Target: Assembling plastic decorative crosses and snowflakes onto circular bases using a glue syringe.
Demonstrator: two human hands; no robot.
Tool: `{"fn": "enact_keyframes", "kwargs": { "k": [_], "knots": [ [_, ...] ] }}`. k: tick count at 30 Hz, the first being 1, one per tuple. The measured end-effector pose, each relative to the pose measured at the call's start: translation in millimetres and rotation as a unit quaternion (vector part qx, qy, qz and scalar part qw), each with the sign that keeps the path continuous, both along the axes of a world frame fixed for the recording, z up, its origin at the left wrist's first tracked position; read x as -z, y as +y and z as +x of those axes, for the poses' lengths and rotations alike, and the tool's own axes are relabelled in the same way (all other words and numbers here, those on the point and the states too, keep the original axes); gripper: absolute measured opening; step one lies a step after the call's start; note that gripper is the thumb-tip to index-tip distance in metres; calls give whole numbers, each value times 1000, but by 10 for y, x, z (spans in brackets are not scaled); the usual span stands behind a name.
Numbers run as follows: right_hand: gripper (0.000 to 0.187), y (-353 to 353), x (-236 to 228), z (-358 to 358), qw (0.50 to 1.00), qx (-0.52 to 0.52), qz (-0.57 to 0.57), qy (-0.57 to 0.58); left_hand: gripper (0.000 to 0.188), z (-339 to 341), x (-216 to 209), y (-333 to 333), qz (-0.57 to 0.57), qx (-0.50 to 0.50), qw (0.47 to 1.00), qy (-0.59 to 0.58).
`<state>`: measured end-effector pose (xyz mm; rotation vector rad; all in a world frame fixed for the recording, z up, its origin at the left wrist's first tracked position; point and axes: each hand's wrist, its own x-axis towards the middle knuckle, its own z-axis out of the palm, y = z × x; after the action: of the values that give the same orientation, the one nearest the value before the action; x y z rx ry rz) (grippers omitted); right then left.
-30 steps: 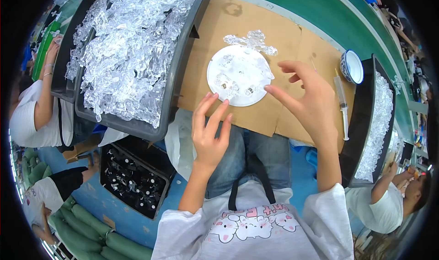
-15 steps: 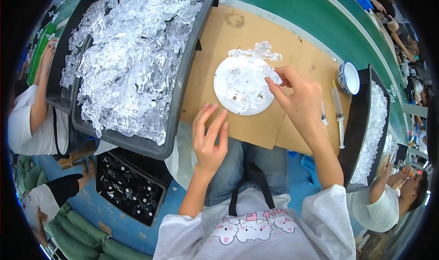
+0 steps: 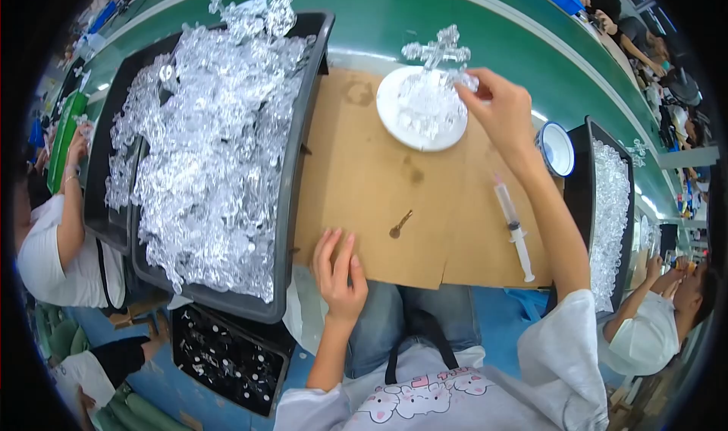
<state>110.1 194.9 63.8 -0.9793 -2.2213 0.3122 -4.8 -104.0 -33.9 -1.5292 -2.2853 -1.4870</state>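
Observation:
My right hand [image 3: 497,112] is at the right rim of a white round plate [image 3: 385,116], thumb and fingers pinched on a clear plastic piece [image 3: 461,79]. More clear moulded plastic [image 3: 428,105] covers the plate's middle. Past its far edge sticks out a cross-shaped clear branch [image 3: 437,50]. How these clear parts join is hard to make out. My left hand [image 3: 338,275] lies at the near edge of the cardboard [image 3: 349,181], fingers spread and holding nothing. A small brown key-shaped mark or object [image 3: 400,225] shows on the cardboard.
A large dark bin [image 3: 292,166] heaped with clear plastic parts stands at left. At right are a syringe [image 3: 514,230], a blue-and-white bowl [image 3: 557,149] and a dark tray [image 3: 580,196] of clear pieces. Below left sits a black crate [image 3: 227,359]. Other people sit on both sides.
My right hand, the plate and the clear plastic have moved away from me across the cardboard, baring brown marks. My left hand has drawn back toward the near edge. The view has shifted.

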Motion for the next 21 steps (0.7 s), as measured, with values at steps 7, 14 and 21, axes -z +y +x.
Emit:
{"fn": "enact_keyframes", "kwargs": {
  "k": [7, 14, 21],
  "knots": [
    [31, 1375, 186, -95, 995, 76, 33, -54, 43, 14, 165, -20, -41, -2, 996, 80],
    [35, 1791, 267, -5, 989, 114, -2, -95, 48, 36, 182, -2, -61, -13, 991, 115],
    [22, 916, -474, 188, 999, 33, -16, 4, 46, 7, 179, 21, -42, -15, 988, 148]
  ]
}}
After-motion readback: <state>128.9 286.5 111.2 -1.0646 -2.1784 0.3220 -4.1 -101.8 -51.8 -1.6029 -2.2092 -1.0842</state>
